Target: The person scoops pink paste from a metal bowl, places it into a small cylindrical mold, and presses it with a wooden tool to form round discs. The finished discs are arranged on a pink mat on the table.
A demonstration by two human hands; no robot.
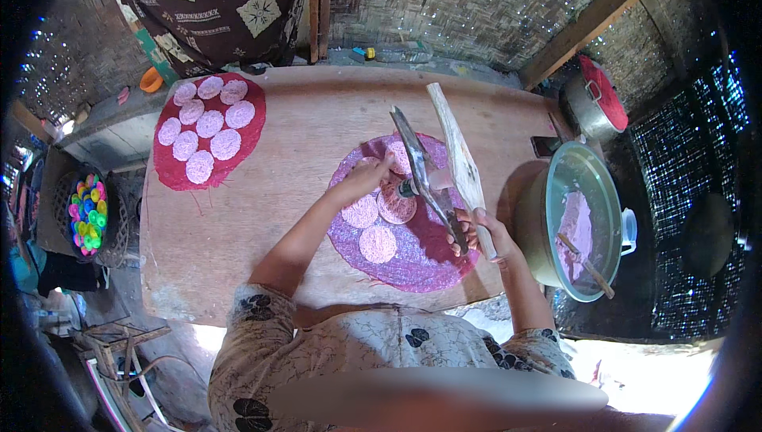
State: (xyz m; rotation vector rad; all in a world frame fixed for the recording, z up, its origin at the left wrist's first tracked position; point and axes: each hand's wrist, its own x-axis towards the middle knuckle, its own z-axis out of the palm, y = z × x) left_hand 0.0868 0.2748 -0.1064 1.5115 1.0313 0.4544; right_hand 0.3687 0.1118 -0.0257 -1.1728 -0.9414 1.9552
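Note:
My right hand (478,234) is closed around the lower ends of a wooden two-handled press (464,158). Between its pale bar and dark bar sits a short pinkish tube with a dark green end. Under it lies a round red mat (444,265) bearing several pink lacy discs, one of them (378,244) toward the near side. My left hand (363,182) reaches over the mat's left part, with fingers stretched out beside a disc (399,158) at the far side. That hand partly covers other discs, and whether it touches any is hard to see.
Another red mat (171,170) with several pink discs lies at the table's left. At right stands a large greenish basin (548,194) holding pink dough (577,222) and a wooden stick (591,269). A lidded pot (587,107) is behind it. Colourful small molds (89,214) fill a basket at left.

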